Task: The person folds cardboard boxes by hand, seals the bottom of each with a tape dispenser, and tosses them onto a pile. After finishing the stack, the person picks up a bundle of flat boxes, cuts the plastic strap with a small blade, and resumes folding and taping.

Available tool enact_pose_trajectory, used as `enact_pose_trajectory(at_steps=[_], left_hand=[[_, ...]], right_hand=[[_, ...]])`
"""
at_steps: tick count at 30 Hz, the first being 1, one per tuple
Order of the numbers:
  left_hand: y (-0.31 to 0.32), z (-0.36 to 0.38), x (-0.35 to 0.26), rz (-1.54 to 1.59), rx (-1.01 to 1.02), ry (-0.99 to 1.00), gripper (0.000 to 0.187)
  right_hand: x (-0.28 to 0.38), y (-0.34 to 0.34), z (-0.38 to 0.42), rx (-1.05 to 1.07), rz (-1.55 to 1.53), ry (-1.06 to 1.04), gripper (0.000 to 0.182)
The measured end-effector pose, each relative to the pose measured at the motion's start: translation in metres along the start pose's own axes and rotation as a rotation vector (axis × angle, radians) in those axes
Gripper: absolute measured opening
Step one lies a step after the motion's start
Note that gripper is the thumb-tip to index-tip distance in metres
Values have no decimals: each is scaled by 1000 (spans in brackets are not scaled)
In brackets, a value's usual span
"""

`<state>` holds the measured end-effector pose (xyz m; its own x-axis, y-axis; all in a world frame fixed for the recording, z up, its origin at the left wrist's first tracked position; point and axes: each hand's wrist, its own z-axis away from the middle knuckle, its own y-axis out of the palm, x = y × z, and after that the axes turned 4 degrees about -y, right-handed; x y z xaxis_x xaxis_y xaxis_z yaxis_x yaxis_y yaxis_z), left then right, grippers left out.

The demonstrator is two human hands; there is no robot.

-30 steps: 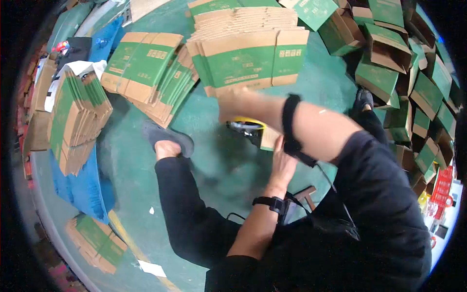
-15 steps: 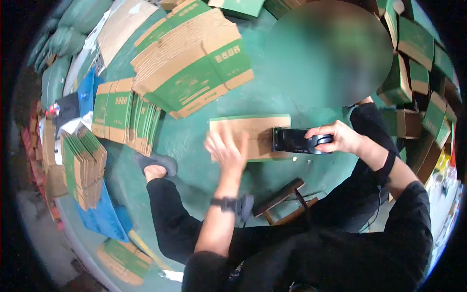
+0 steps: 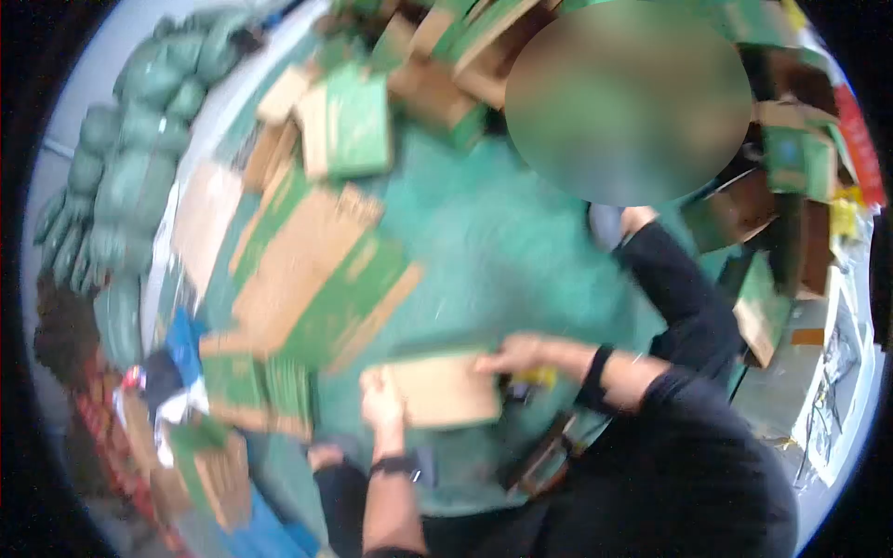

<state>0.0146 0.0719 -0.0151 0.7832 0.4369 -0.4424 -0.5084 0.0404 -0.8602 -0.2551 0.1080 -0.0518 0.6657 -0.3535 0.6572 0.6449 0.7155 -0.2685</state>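
Between my two hands is a small brown cardboard box (image 3: pixel 445 391), its plain face turned up and a green strip along its far edge. My left hand (image 3: pixel 381 400) is closed around the left end. At the opposite end, my right hand (image 3: pixel 514 355) grips the upper right corner, fingers over the edge. Just below my right hand lies a dark and yellow object (image 3: pixel 532 383), too blurred to make out. Motion smears the whole view.
Stacked flat green-and-brown cartons (image 3: pixel 321 279) lie ahead on the left, beside a bundle of cartons (image 3: pixel 260 391). Made-up boxes (image 3: pixel 349 126) pile up at the back and right. A wooden stool (image 3: pixel 544 456) stands close to my legs. Green sacks (image 3: pixel 139 186) line the far left.
My right hand has let go of the black tape dispenser and taken the box's right end. My left hand has closed on the left end. The view has swung.
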Motion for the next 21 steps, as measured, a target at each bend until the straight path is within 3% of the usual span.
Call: enact_pose_trajectory(at_steps=[2, 3, 4, 5, 6, 7, 8, 9, 10, 11, 12, 13, 15, 17, 19, 21], left_hand=[[-17, -5, -35, -242, 35, -44, 60], [-15, -28, -39, -292, 110, 205, 66], [-27, -31, -86, -285, 99, 392, 69], [-42, -26, -150, -230, 123, 490, 68], [-58, -21, -217, -52, -2, 824, 65], [-87, -10, -301, 314, 373, 825, 65], [-115, 12, -377, 660, 303, 1067, 69], [-151, 46, -438, 954, 248, 1300, 71], [-191, 98, -481, 1254, 189, 1511, 74], [-205, 120, -501, 1249, 21, 1507, 73], [-215, 132, -512, 1240, -150, 1505, 71], [-202, 92, -511, 1123, -175, 1434, 64], [-158, 19, -471, 767, -256, 1305, 54], [-103, -59, -385, 310, -226, 1122, 54], [-74, -103, -288, 151, -53, 808, 59], [-57, -163, -185, -83, -115, 685, 66]], right_hand=[[12, -4, 24, -120, -3, 3, 97], [13, -11, 38, -180, -39, 22, 88], [4, -37, 60, -244, -24, 33, 88], [-7, -53, 82, -396, -230, -6, 80], [-17, -67, 103, -536, -432, -53, 73], [-36, -95, 124, -712, -568, -134, 56], [-39, -136, 167, -927, -297, -448, 42], [-31, -164, 201, -1153, -985, -765, 33], [-10, -188, 255, -1258, -1192, -871, 31], [-11, -207, 275, -1336, -1441, -1115, 37], [10, -213, 302, -1326, -1480, -1329, 36], [4, -213, 312, -1365, -1467, -1345, 39], [10, -189, 320, -1299, -1272, -1104, 47], [20, -162, 301, -1080, -1158, -986, 54], [29, -144, 271, -986, -1204, -941, 58], [25, -137, 244, -983, -1254, -962, 57]])
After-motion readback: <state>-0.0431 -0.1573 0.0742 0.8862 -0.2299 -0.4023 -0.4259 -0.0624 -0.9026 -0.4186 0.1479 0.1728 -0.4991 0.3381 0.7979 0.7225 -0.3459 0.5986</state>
